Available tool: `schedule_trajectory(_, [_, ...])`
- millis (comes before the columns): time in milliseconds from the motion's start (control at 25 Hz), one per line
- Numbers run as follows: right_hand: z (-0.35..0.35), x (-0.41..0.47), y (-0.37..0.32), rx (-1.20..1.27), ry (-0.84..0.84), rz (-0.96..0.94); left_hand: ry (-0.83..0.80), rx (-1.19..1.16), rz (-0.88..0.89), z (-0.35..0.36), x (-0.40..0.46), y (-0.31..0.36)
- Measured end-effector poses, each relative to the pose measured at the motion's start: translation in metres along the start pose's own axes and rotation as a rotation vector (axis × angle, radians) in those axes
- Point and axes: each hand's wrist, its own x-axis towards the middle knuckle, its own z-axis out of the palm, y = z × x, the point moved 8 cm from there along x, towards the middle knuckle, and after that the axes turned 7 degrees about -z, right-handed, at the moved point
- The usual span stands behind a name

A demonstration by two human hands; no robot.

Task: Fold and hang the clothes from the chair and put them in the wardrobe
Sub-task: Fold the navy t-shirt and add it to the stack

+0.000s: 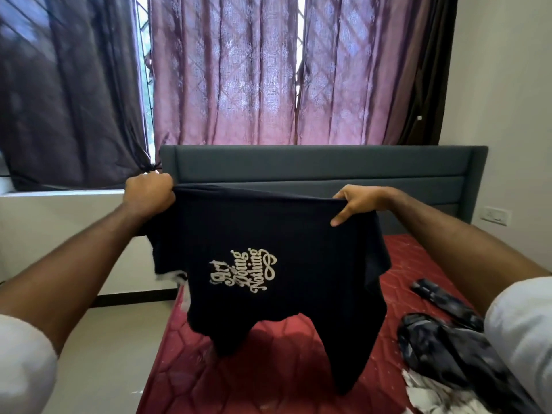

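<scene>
A person is holding a black T-shirt [268, 264] stretched out in the air above a bed, both arms reaching forward. The left hand [148, 195] is bunching one end of the shirt's upper edge in a tight fist; the right hand [355, 204] is pinching the other end, thumb in front of the cloth and fingers curled behind it. The shirt is hanging sideways, its cream lettering [243, 271], reading "Art of Doing Nothing", running up the cloth rather than across. Its lower folds are dangling just over the red quilted mattress [286, 369]. On the mattress by the person's right arm a heap of dark patterned clothes [448, 351] is lying, with pale fabric [424, 392] showing beneath it. Behind the bed a grey padded headboard [322, 167] is standing against a window hung with plum-coloured curtains [227, 70], daylight showing through the gaps. A white switch plate [493, 215] is sitting on the wall to the right.
</scene>
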Motion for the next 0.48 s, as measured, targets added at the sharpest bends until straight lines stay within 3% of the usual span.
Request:
schedule_trajectory(80, [0.015,0.007,0.016,-0.046,-0.099,0.161,-0.108,-0.345,-0.213,0.029,0.024,-0.011])
schedule_trajectory(160, [0.012,0.023,0.034,-0.118,-0.071,0.274,-0.22,-0.774,-0.452,0.083,0.059,-0.031])
schedule_trajectory(240, [0.004,0.042,0.051,-0.186,-0.012,0.309,-0.183,-1.085,-0.61,0.132,0.083,-0.041])
schedule_trajectory(320, [-0.018,0.059,0.061,-0.244,0.133,0.327,-0.101,-1.249,-0.573,0.134,0.093,-0.02])
schedule_trajectory(480, [-0.102,0.073,0.058,-0.224,0.655,0.411,0.077,-1.361,-0.307,0.045,0.117,0.042])
